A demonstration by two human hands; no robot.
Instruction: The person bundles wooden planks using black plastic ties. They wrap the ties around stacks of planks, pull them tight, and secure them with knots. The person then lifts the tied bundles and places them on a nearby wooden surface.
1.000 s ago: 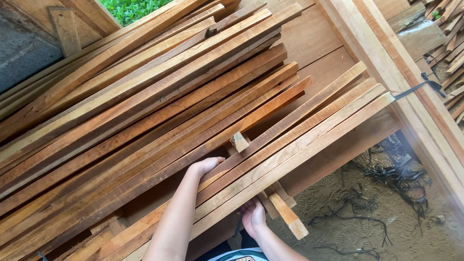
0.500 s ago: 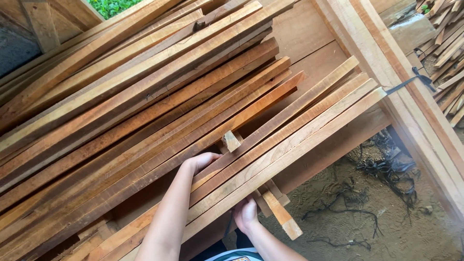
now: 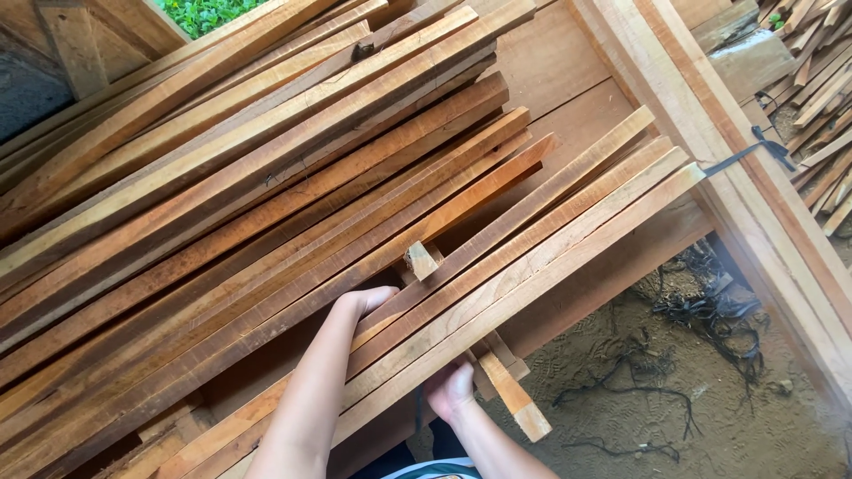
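Observation:
My left hand reaches into the gap between two groups of long wooden slats, its fingers hooked over the edge of a reddish slat in the nearer bundle. My right hand is below that bundle and grips the pale outer slat from underneath, fingers hidden behind the wood. A short cross stick pokes up between the slats just beyond my left hand. Its other end sticks out beside my right hand.
A big pile of long slats lies diagonally at the left. They rest on a wide board with a thick timber beam at the right. Dirt ground with black straps lies below. More offcuts are at the top right.
Both hands stay on the same slats. The view has shifted slightly, nothing else visibly moves.

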